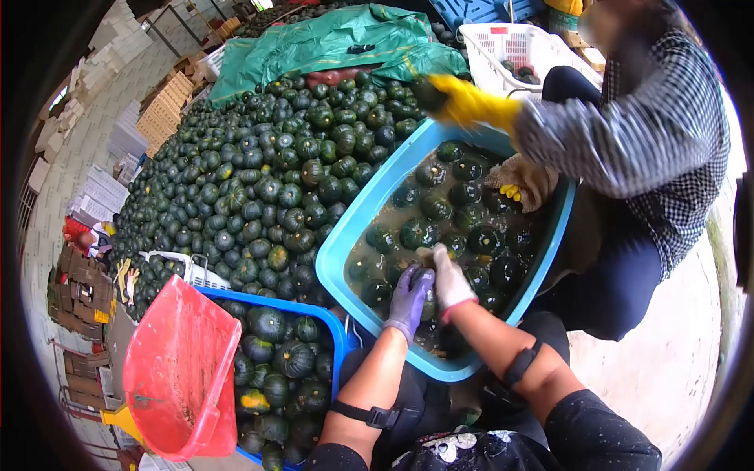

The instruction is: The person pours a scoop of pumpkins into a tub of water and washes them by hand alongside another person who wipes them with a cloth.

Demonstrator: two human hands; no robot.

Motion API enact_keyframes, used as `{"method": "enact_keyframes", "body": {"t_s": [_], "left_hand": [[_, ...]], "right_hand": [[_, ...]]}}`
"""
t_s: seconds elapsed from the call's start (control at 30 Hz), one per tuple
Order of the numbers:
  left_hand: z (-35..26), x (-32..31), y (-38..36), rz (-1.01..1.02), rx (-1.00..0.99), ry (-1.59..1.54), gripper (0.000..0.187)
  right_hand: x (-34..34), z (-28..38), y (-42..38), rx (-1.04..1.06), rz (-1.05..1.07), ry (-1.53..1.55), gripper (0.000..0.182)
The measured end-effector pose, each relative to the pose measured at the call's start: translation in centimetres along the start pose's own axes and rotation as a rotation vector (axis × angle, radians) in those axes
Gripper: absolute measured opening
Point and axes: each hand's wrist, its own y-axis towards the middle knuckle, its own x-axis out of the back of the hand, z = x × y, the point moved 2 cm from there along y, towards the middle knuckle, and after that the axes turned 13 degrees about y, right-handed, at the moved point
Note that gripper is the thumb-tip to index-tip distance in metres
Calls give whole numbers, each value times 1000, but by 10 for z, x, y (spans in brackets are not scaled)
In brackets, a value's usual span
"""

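Observation:
In a light-blue tub [330,263] of murky water, several dark green pumpkins [418,233] lie partly under the surface. My left hand [411,302], in a purple glove, is closed on the side of a pumpkin [429,308] at the near end. Close on its right, my right hand [452,284] wears a whitish glove with a red cuff. Its fingers are closed and point left, slightly blurred; what they grip is hidden. Much of the pumpkin between my hands is covered by them.
A person in a checked shirt [660,118] crouches at right, a yellow-gloved hand [479,102] holding a pumpkin above the tub. A mesh sack [530,180] hangs inside the rim. Left stand a blue crate [339,334] of pumpkins and a red scoop-like container [177,361]; behind, a pumpkin heap [259,173].

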Motion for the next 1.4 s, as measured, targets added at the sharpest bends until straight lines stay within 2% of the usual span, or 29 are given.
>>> {"method": "enact_keyframes", "body": {"t_s": [0.03, 0.1, 0.17, 0.2, 0.23, 0.3, 0.33, 0.37, 0.43, 0.47, 0.5, 0.57, 0.6, 0.63, 0.7, 0.77, 0.8, 0.83, 0.9, 0.97, 1.0, 1.1, 1.13, 1.23, 1.27, 1.37, 1.4], "left_hand": [[6, -3, 3, 46, -48, -175, 44], [6, 4, 9, 85, -100, -461, 46], [0, 7, 11, 79, 21, -774, 50], [2, 9, 14, 83, -9, -800, 50], [3, 8, 17, -29, -93, -584, 51], [3, 10, 19, -243, -255, -129, 52], [11, 11, 23, -240, -280, -29, 57], [21, 7, 25, -218, -265, -60, 58], [32, 1, 20, -189, -194, -140, 60], [38, 0, 17, -187, -142, -191, 61], [35, 4, 20, -209, -60, -263, 60], [33, 15, 27, -255, 99, -401, 58], [45, 21, 39, -266, 104, -446, 54], [32, 25, 33, -336, 76, -98, 53], [-1, 23, 11, -438, 19, 600, 53], [-25, 10, -6, -371, -29, 753, 53], [-28, 9, -7, -315, -55, 783, 51], [-29, 8, -7, -260, -82, 813, 49], [-14, 13, 3, -220, 101, 303, 44], [15, 18, 22, -234, 235, -310, 40], [24, 22, 25, -214, 252, -381, 44], [23, 18, 23, -265, 247, -545, 48], [21, 18, 23, -240, 208, -547, 52], [-5, 14, 7, -111, 272, -488, 56], [-7, 12, 6, 33, 210, -505, 58], [-10, -3, 3, 10, 112, -477, 64], [-7, -3, 6, 108, 177, -618, 59]], "right_hand": [[4, -2, 6, -144, -48, 179, 49], [6, -16, 9, -160, -91, 290, 52], [0, -38, 5, -21, 140, 429, 69], [-6, -26, -9, 14, 68, 333, 68], [-7, -19, -14, 51, 2, 234, 67], [-9, -8, -7, 38, -67, 328, 65], [-11, 6, -12, 185, -172, 220, 59], [1, -6, 5, 286, -230, 83, 47], [17, -2, 20, 304, -361, 89, 39], [17, 1, 14, 382, -340, -129, 37], [9, 6, 3, 332, -273, -138, 36], [-1, 5, -16, 327, -239, -416, 37], [-16, 12, -35, 612, -144, -649, 35], [-31, 20, -45, 590, -173, -662, 34], [-35, 25, -44, 463, -33, -853, 33], [-20, 36, -19, 32, 84, -837, 40], [7, 2, 22, 243, 260, -965, 39], [8, 20, 18, -25, 300, -721, 41], [25, -16, 28, -459, 214, 170, 45], [15, -33, 19, -401, 106, 349, 43], [0, -25, 2, -462, 63, 635, 44], [-16, -20, -19, -260, 92, 784, 47], [-15, -16, -20, -282, 47, 750, 49], [-3, 10, 1, -363, -18, 581, 40], [1, 24, 1, -366, -297, 423, 37], [23, 26, 23, -227, -324, 213, 43], [28, 22, 29, -194, -289, 138, 45]]}}
